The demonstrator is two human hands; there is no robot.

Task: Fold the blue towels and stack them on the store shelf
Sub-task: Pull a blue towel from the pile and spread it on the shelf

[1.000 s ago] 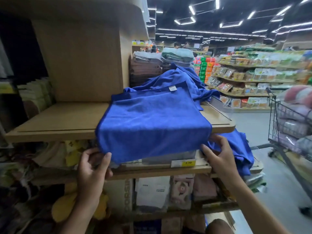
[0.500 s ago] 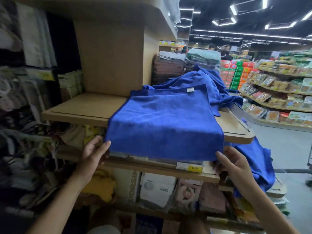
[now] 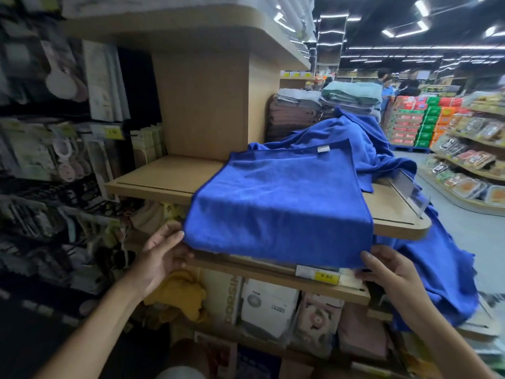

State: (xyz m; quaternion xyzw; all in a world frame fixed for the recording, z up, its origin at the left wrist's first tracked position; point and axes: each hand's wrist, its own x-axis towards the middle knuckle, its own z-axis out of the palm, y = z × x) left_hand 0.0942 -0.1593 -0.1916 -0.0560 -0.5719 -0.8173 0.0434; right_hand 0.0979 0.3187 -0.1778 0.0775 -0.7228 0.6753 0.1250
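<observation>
A blue towel (image 3: 276, 203) lies spread flat on the wooden shelf (image 3: 164, 179), its near part hanging over the front edge. A small white tag shows at its far edge. My left hand (image 3: 161, 255) pinches the towel's near left corner. My right hand (image 3: 388, 272) holds the near right corner from below. Behind it, a heap of unfolded blue towels (image 3: 363, 143) sits on the shelf's right side, and more blue cloth (image 3: 442, 272) hangs down past the shelf end.
An upper shelf (image 3: 191, 26) overhangs. Folded grey, brown and green towels (image 3: 325, 105) are stacked behind. A lower shelf with a yellow price tag (image 3: 326, 276) holds boxed goods. Hanging goods fill the left wall. An aisle with food displays (image 3: 470, 165) lies to the right, people far off.
The view has swung left, so the shelf sits further right in frame. Both hands have closed in on the towel's hanging near corners and now grip them.
</observation>
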